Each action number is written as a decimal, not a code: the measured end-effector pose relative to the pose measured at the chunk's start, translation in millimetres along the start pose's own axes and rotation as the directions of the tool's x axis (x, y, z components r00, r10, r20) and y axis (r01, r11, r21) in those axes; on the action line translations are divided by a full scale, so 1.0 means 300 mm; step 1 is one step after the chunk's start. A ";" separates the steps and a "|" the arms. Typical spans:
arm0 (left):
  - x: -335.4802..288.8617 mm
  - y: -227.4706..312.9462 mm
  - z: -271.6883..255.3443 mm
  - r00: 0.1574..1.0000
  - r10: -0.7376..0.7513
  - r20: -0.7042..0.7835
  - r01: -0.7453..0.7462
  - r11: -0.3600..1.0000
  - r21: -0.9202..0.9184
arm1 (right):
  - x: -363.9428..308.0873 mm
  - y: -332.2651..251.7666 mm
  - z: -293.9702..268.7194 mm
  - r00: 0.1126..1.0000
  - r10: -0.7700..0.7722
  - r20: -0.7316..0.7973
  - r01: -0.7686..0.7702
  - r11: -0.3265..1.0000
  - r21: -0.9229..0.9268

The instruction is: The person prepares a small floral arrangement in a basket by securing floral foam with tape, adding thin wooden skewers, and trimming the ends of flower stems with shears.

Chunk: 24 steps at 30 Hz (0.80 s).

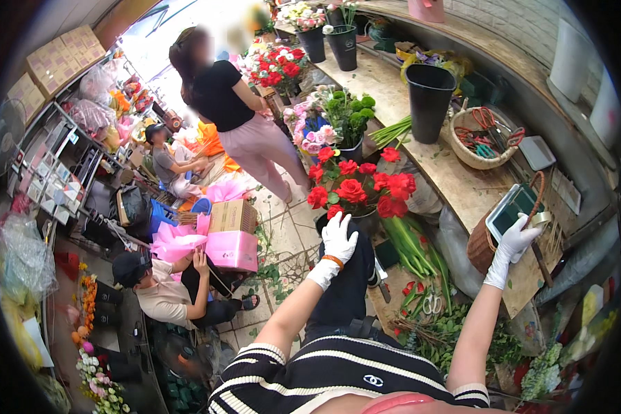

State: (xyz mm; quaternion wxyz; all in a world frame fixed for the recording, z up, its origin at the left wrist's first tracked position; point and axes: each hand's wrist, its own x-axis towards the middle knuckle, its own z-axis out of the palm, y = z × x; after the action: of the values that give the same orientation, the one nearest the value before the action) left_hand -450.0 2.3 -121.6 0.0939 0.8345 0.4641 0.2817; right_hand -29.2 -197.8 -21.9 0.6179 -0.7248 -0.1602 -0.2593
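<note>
My left hand (339, 239), in a white glove with an orange band at the wrist, is open with its fingers spread, just below the red roses (352, 190) standing in a dark bucket. Whether its fingertips touch the lowest bloom, I cannot tell. On the right, my white-gloved right hand (517, 239) is closed around the handle of a brown wicker basket (481, 245) at the edge of the wooden bench. A dark green tray-like thing with a pale rim (516, 210) sits in the basket, partly behind my fingers. A pale tape roll (542, 219) is beside that hand.
A round basket (473, 158) of scissors and a tall black bucket (429, 103) stand on the bench (455, 185). Cut greenery and scissors (432, 304) lie below. One person (231, 103) stands ahead; another (169, 290) sits at left by a pink box (229, 251); a third sits farther back.
</note>
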 end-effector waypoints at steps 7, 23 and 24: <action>0.041 -0.014 0.019 0.997 0.061 -0.036 -0.062 0.997 -0.035 | 0.008 0.097 0.013 0.994 -0.083 -0.068 0.088 0.993 0.079; 0.022 0.017 -0.045 0.997 0.065 -0.048 -0.066 0.998 -0.011 | 0.028 0.137 0.028 0.995 -0.075 -0.070 0.075 0.997 0.002; 0.025 0.020 -0.048 0.996 0.069 -0.049 -0.069 0.998 -0.009 | 0.023 0.107 0.033 0.997 -0.046 -0.067 0.047 0.999 0.004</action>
State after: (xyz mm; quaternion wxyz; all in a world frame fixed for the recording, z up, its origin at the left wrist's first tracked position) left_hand -450.6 3.7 -104.5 0.0774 0.8425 0.4356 0.3075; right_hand -4.2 -194.5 -45.1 0.6189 -0.7100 -0.1571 -0.2971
